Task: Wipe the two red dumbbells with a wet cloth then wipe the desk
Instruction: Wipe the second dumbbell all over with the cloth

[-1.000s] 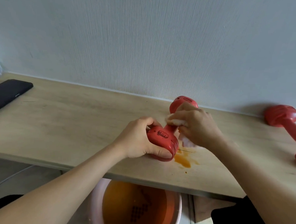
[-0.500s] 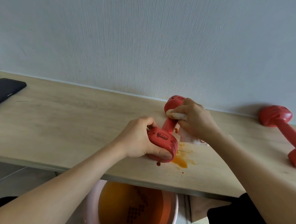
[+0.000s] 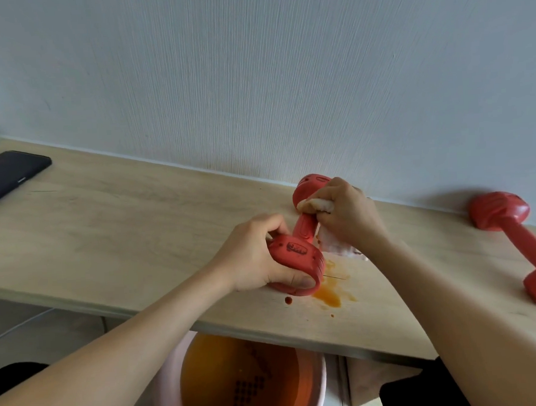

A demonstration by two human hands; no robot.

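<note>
Wooden desk against a pale wall: a red dumbbell being wiped

Pale wooden desk [image 3: 112, 223] fills the view below a textured wall. Near its front edge, a red dumbbell [image 3: 303, 229] is held tilted, its long axis running from the near weight, by the desk edge, up and away toward the wall. The near weight is gripped by the left hand [image 3: 257, 259], fingers curled round it, seemingly to steady it. The handle's far end is clasped by the right hand [image 3: 345, 214] through a bunched wet cloth [image 3: 315, 205]. Orange drips [image 3: 329, 292] lie beneath. A second dumbbell [image 3: 517, 239] rests well apart at right; a dark phone [image 3: 7, 176] lies far left; a basin [image 3: 248, 387] of orange water sits below the desk
</note>
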